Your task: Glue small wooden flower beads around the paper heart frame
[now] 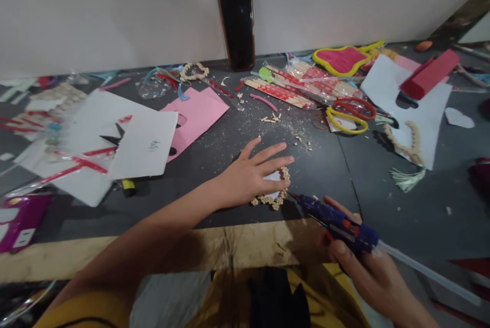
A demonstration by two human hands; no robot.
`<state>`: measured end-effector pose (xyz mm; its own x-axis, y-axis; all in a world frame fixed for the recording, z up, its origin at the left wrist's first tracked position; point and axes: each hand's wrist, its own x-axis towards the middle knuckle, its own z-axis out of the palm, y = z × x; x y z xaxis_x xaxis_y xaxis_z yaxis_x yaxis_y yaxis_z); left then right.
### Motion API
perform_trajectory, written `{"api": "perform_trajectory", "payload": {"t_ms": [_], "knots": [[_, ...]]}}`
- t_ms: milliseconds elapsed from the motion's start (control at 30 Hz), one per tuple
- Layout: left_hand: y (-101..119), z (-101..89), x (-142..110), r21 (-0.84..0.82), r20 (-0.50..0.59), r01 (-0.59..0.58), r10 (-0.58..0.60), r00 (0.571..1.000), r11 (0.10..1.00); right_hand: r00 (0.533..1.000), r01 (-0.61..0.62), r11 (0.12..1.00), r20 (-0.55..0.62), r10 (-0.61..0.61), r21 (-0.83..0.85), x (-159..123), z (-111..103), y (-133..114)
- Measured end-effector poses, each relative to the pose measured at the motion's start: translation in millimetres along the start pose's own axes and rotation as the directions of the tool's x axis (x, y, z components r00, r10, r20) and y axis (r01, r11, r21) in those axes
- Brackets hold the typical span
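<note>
My left hand (248, 177) lies flat with its fingers spread, partly covering a small ornament edged with wooden pieces (276, 202). Inside that edging shows a patch of white paper (271, 185). In my right hand (363, 266) is a blue hot glue gun (337, 220), with a long translucent glue stick (429, 272) out of its back end. The gun's nozzle points left, close to the right side of the ornament; whether it touches cannot be made out. Part of the ornament is hidden under my left palm and fingers.
Several small wooden bits (271, 119) lie beyond my left hand. Red and yellow scissors (348, 115) rest by a bundle of sticks (281, 94). A phone (238, 29) leans on the wall. White paper (143, 144) and pink paper (201, 113) are left; a beaded loop with tassel (415, 139) is right.
</note>
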<state>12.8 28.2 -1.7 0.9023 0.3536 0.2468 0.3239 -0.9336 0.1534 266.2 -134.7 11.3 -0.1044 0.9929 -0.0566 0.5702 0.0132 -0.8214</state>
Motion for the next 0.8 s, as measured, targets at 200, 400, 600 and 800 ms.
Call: {"api": "perform_trajectory", "payload": {"t_ms": [200, 400, 600, 800], "knots": [[0, 1.2, 0, -0.030, -0.008, 0.011, -0.011, 1.000, 0.999, 0.999, -0.021, 1.000, 0.044, 0.022, -0.022, 4, -3, 0], [0, -0.5, 0, -0.079, -0.001, 0.022, -0.022, 1.000, 0.997, 0.998, 0.043, 0.993, 0.059, -0.036, -0.113, 9, -2, -3], [1, -1.0, 0, -0.058, -0.016, 0.006, -0.007, 1.000, 0.998, 0.992, 0.104, 0.986, 0.085, -0.094, -0.130, 13, -4, -10], [1, -1.8, 0, -0.074, -0.008, 0.022, -0.022, 1.000, 0.997, 0.989, 0.126, 0.980, 0.095, -0.112, -0.154, 15, -3, -9]]}}
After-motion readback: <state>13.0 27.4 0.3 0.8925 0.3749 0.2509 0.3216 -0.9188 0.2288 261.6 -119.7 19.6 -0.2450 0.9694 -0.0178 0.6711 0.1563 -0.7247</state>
